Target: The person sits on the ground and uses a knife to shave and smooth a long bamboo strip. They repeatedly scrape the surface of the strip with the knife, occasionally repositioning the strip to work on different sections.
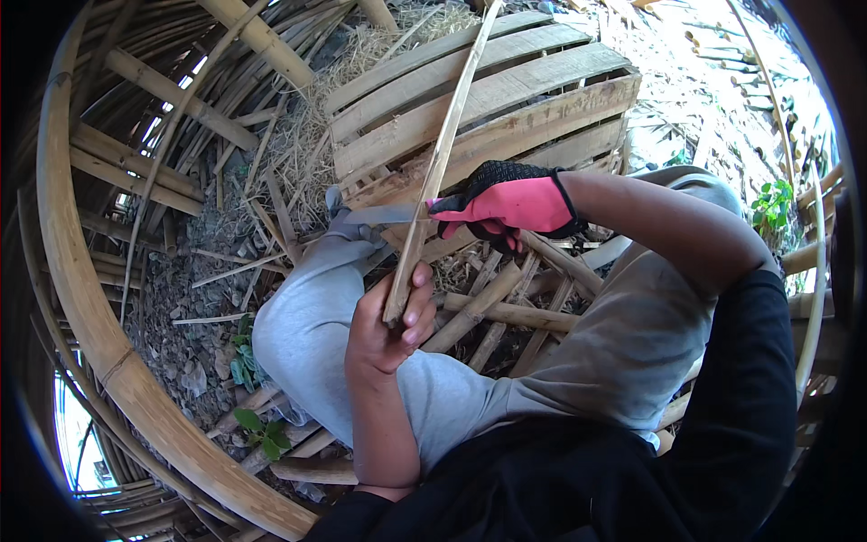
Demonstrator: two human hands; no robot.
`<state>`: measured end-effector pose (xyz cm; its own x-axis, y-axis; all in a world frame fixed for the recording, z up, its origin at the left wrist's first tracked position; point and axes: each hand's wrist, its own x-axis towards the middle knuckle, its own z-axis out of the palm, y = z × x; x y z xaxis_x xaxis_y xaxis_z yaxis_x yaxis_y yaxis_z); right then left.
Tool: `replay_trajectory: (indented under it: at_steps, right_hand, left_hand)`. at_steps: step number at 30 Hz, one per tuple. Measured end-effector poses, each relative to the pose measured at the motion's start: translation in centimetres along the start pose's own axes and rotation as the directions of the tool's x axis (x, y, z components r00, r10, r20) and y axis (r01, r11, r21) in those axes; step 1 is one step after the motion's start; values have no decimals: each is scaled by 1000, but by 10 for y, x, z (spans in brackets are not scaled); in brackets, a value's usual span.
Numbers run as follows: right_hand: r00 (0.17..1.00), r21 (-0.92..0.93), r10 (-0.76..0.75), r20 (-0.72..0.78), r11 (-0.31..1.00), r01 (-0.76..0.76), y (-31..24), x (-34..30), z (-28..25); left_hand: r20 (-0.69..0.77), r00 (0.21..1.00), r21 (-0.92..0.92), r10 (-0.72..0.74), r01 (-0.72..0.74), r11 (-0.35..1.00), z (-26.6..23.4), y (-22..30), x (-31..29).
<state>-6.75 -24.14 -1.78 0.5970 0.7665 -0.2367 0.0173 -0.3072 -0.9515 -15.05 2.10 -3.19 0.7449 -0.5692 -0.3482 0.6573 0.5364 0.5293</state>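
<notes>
A long, split bamboo strip [454, 116] slants up and away from my lap, its near end gripped in my bare left hand [384, 327]. My right hand [508, 208], in a pink and black glove, is closed around a knife whose handle is mostly hidden. The knife's flat blade [372, 215] points left and crosses the strip just beyond my left hand. Blade and strip seem to touch, with the strip passing in front of part of the blade. The gloved fingers lie close beside the strip.
Beyond my hands is a slatted wooden crate [533, 77]. Cut bamboo poles [515, 314] lie between my legs. A thick bamboo pole [149, 397] curves along the left. Dry shavings [312, 126] cover stony ground, and small green plants [262, 434] grow near my left leg.
</notes>
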Motion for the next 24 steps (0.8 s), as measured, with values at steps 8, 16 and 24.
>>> replay_trajectory:
  at_steps: [8, 16, 24]
  right_hand:
    - [980, -35, 136, -143, 989, -143, -7, 7, -9]
    - [969, -371, -248, -2, 900, 229, 1, 12, -8]
    - [1000, -164, 18, 26, 986, -13, 2, 10, -15]
  left_hand:
    - [12, 1000, -52, -28, 29, 998, -11, 11, 39]
    - [106, 994, -138, 9, 6, 990, -24, 15, 89]
    - [258, 964, 5, -66, 67, 998, -11, 32, 141]
